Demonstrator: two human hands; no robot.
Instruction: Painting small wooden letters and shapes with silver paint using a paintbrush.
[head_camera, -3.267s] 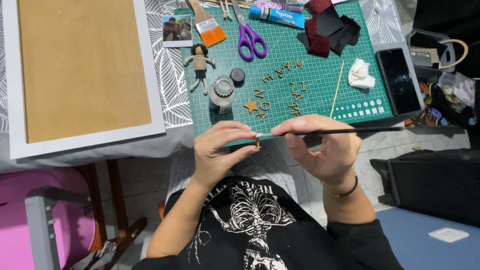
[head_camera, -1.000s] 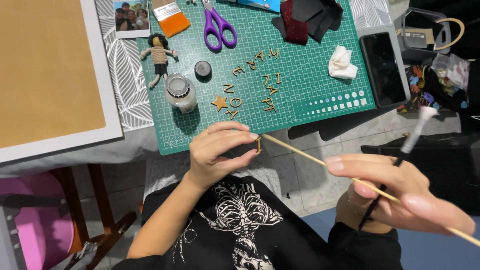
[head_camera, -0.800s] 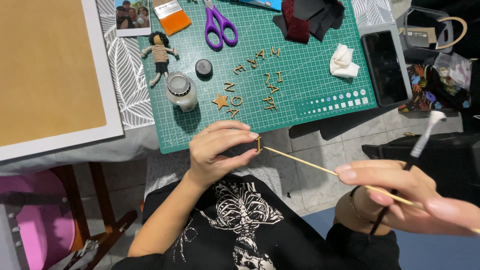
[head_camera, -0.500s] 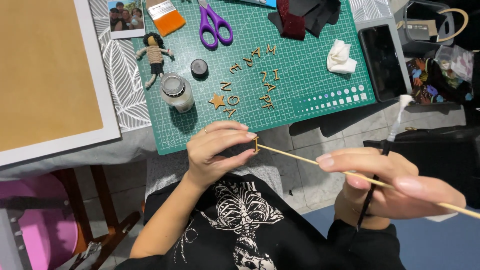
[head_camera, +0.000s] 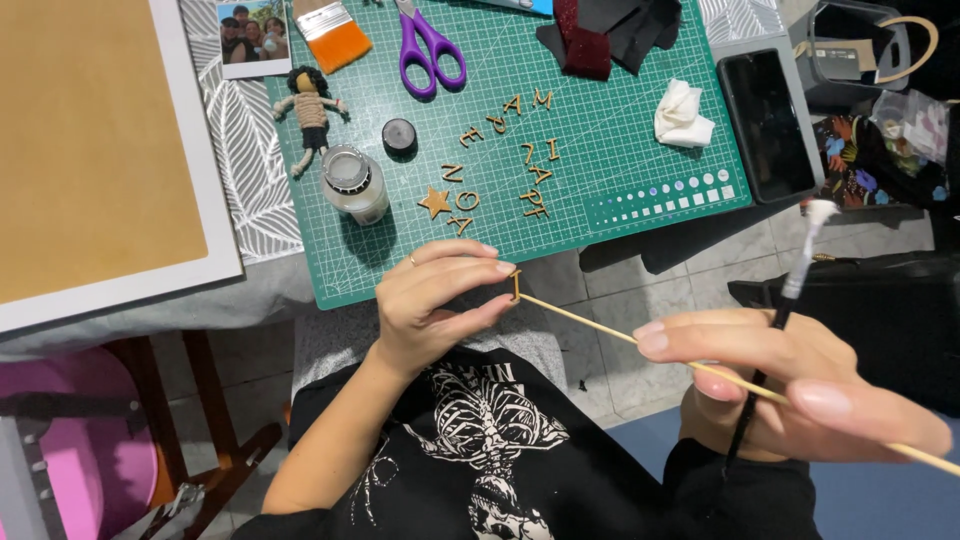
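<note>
Nearest the camera, the right hand (head_camera: 790, 385) closes its fingers around a thin pale wooden skewer (head_camera: 700, 365) and a black-handled paintbrush with a white tip (head_camera: 790, 290). The skewer's far end meets a small brown wooden letter piece (head_camera: 516, 286), pinched between thumb and fingertips of the left hand (head_camera: 435, 300) above the lap. Beyond lies the green cutting mat (head_camera: 620, 150), bearing more small wooden letters (head_camera: 530, 175), a wooden star (head_camera: 435, 203), an open clear glue jar (head_camera: 350, 180) and purple-handled scissors (head_camera: 430, 50)
</note>
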